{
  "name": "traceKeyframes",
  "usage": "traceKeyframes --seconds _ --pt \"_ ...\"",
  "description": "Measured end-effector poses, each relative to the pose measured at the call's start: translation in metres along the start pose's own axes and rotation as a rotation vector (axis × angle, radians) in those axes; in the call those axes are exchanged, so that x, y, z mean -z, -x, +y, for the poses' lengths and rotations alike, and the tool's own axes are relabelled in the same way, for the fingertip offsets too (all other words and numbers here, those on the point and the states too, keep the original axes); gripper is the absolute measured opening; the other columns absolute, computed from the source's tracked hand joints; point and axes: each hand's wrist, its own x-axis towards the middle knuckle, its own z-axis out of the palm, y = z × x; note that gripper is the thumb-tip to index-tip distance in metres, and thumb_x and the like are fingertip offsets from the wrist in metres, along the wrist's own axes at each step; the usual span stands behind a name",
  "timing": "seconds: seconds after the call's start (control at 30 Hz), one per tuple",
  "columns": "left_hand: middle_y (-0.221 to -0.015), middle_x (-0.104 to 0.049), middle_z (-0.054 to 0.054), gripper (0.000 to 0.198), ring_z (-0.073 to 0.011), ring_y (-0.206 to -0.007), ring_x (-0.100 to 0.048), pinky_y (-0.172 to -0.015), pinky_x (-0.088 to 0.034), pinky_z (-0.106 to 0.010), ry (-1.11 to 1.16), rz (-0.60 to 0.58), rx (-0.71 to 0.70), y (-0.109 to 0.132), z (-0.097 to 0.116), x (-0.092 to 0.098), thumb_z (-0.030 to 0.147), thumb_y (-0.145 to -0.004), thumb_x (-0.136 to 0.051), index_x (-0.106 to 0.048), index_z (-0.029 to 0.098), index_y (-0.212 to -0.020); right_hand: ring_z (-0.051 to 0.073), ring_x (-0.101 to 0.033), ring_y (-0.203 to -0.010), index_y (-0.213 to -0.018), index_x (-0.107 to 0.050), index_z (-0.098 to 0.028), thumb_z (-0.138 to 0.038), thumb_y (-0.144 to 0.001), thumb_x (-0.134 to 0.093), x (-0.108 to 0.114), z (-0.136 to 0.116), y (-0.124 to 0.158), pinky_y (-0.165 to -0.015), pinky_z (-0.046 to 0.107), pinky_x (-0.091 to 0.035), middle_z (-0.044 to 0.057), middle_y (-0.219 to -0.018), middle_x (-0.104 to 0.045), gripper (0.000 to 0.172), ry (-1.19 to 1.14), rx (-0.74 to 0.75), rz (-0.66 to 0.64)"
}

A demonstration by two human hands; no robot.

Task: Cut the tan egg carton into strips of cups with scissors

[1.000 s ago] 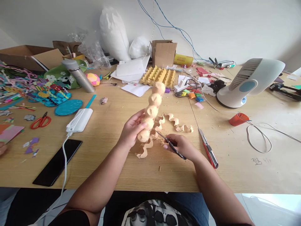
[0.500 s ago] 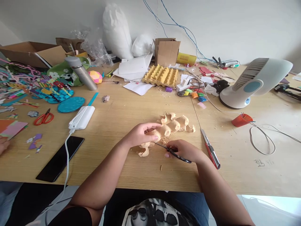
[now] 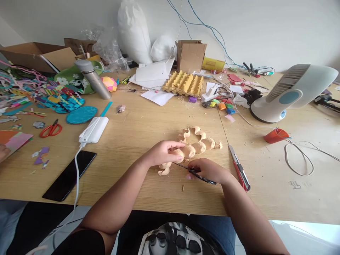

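My left hand [image 3: 165, 153] grips a strip of pale egg carton [image 3: 199, 146] near its left end, thumb and fingers on opposite sides of a cup. The strip lies slantwise on the table, with cut, ragged edges and a curved piece at its back. Black-handled scissors [image 3: 200, 176] are in my right hand [image 3: 208, 170], closed around the handle. Their thin blade points left and touches or passes under the strip's front edge by my left thumb; its tip is hidden. To the right of my right hand lies a red and black box cutter [image 3: 240, 171].
A yellow egg tray [image 3: 183, 84] sits at the back. To the right stand a white fan [image 3: 289, 94] and an orange cup [image 3: 276, 135]. At left lie a phone [image 3: 69, 176], power bank [image 3: 94, 130] and orange-handled scissors [image 3: 51, 130]. Another person's hand [image 3: 3, 152] shows at the left edge.
The carton strip has turned slightly in my left hand, and its back curved piece now stands further from the row of cups. The camera view has shifted slightly.
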Motion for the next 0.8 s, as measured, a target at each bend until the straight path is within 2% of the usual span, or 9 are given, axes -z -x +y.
traceKeyframes --seconds 0.13,0.3,0.43,0.57,0.8 --pt "-0.138 -0.075 -0.012 0.057 -0.0398 -0.131 -0.068 -0.115 -0.048 -0.061 -0.004 -0.010 0.012 0.001 0.001 -0.001 0.038 -0.077 -0.088 -0.078 0.029 -0.133 0.014 -0.047 -0.068 -0.080 -0.070 -0.021 -0.038 -0.088 -0.072 -0.001 0.002 -0.001 -0.065 0.028 -0.031 -0.004 -0.071 -0.059 0.019 -0.031 0.011 -0.024" --pt "-0.134 -0.076 -0.013 0.057 -0.0401 -0.126 -0.070 -0.112 -0.050 -0.062 -0.021 0.003 -0.005 0.002 0.002 -0.002 0.038 -0.075 -0.089 -0.079 0.029 -0.131 0.013 -0.044 -0.065 -0.077 -0.067 -0.020 -0.043 -0.089 -0.071 -0.001 0.003 -0.001 -0.063 0.028 -0.030 -0.004 -0.068 -0.056 0.026 -0.033 0.047 -0.035" --pt "-0.133 -0.077 -0.012 0.057 -0.0389 -0.122 -0.072 -0.110 -0.053 -0.061 -0.042 0.008 -0.001 0.002 0.002 -0.002 0.038 -0.075 -0.089 -0.079 0.029 -0.131 0.013 -0.043 -0.065 -0.075 -0.065 -0.020 -0.044 -0.089 -0.070 0.000 0.002 0.000 -0.063 0.028 -0.030 -0.005 -0.067 -0.053 0.028 -0.005 0.018 -0.024" --pt "-0.138 -0.075 -0.012 0.058 -0.0392 -0.128 -0.069 -0.112 -0.052 -0.061 -0.071 0.002 0.030 0.003 0.006 -0.003 0.040 -0.076 -0.088 -0.078 0.030 -0.133 0.014 -0.046 -0.066 -0.079 -0.068 -0.021 -0.043 -0.088 -0.071 0.000 0.000 0.001 -0.064 0.029 -0.032 -0.004 -0.069 -0.056 0.024 -0.003 -0.008 -0.013" --pt "-0.144 -0.072 -0.010 0.062 -0.0372 -0.135 -0.065 -0.117 -0.049 -0.057 -0.081 -0.022 0.072 0.003 0.011 -0.002 0.042 -0.076 -0.087 -0.076 0.031 -0.136 0.014 -0.044 -0.066 -0.075 -0.062 -0.021 -0.046 -0.087 -0.071 -0.001 -0.001 0.001 -0.064 0.029 -0.030 -0.004 -0.069 -0.054 0.029 -0.005 -0.006 -0.013"
